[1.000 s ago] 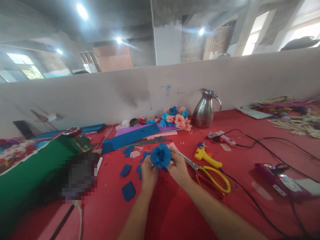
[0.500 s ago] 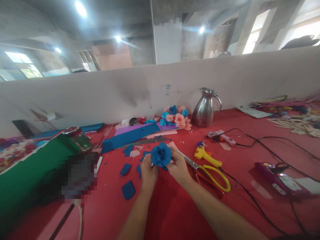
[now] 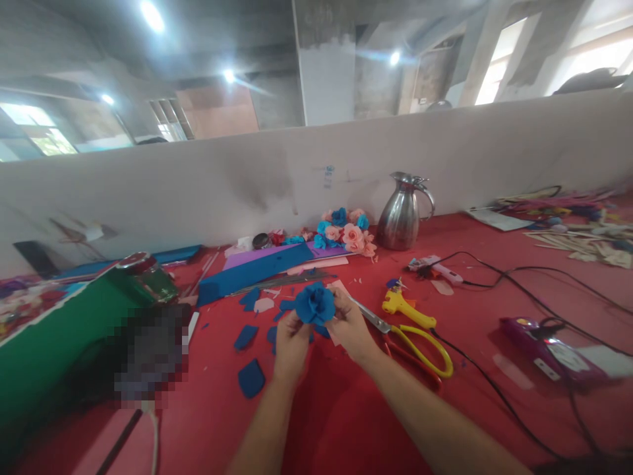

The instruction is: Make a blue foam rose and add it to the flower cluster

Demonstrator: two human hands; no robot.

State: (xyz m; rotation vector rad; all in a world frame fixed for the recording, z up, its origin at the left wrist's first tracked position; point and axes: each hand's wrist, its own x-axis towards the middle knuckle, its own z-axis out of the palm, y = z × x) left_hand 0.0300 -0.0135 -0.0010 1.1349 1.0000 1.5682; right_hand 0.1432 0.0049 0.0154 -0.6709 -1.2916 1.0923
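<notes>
A blue foam flower (image 3: 315,303) is held up between both my hands over the red table (image 3: 346,409). My left hand (image 3: 290,343) pinches it from the lower left, fingers closed. On the flower's right side my right hand (image 3: 350,326) grips it with closed fingers. Blue foam petal pieces (image 3: 251,378) lie on the table just left of my hands. Yellow-handled scissors (image 3: 415,338) lie just right of my right hand.
A steel jug (image 3: 403,212) stands by the white partition, next to a pile of pink and blue foam flowers (image 3: 346,233). A yellow glue gun (image 3: 404,306), black cables (image 3: 499,389), a purple device (image 3: 548,349), blue foam sheets (image 3: 252,272) and a green roll (image 3: 59,336) lie around.
Both hands have kept their hold on the flower and turned it slightly. The view has shifted a little to the right.
</notes>
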